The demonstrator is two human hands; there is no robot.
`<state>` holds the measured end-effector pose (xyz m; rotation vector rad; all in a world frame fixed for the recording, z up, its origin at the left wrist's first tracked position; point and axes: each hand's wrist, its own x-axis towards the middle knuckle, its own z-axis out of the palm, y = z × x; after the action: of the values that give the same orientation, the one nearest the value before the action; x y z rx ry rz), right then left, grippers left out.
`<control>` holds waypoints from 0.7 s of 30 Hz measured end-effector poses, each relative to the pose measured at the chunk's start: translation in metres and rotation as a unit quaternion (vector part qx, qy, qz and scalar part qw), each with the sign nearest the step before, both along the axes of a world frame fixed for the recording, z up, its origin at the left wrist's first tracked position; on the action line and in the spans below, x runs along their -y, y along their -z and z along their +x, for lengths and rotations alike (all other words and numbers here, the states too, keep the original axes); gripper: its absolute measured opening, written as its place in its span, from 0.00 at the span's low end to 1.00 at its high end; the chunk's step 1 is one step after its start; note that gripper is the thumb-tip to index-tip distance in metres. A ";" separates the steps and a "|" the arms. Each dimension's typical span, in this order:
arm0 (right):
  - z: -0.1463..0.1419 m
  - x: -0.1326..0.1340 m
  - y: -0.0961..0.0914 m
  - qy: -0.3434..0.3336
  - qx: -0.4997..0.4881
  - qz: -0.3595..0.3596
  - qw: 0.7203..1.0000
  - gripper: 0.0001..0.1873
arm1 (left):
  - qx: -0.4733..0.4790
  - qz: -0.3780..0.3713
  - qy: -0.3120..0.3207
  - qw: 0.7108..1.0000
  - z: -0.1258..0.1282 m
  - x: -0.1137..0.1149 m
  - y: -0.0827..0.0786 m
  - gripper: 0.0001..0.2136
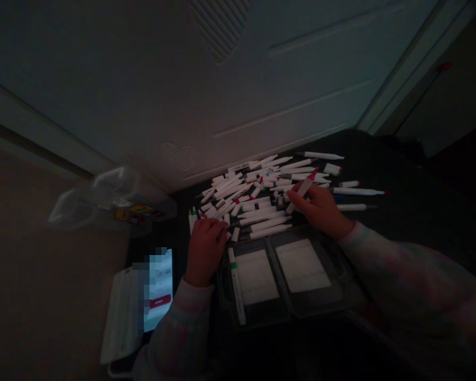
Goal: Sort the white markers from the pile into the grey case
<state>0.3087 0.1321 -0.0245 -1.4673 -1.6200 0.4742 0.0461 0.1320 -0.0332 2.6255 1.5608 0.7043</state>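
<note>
My right hand (317,206) is closed around a white marker (300,194) with a bare pink tip, held tilted above the pile's right side. At the pile's lower left, my left hand (207,244) has its fingers curled down among loose caps; what they grip, if anything, is hidden. Many white markers (262,214) and caps (236,234) lie heaped on the dark surface. In front of me an open clear case (284,312) holds white paper in both halves. One white marker with a green band (237,286) lies along its left side.
At the left stand a clear plastic container (115,198) and a lit phone (159,291) beside a white tray-like piece (121,315). A pale panelled door or wall (262,95) rises right behind the markers. The light is dim.
</note>
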 end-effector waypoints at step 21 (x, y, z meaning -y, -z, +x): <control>0.000 0.000 0.000 -0.001 -0.011 -0.005 1.000 0.12 | -0.063 0.087 0.010 0.994 0.003 -0.006 0.005 0.07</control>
<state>0.3085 0.1317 -0.0250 -1.4636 -1.6040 0.4992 0.0496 0.1380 -0.0381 2.8600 1.5674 0.7182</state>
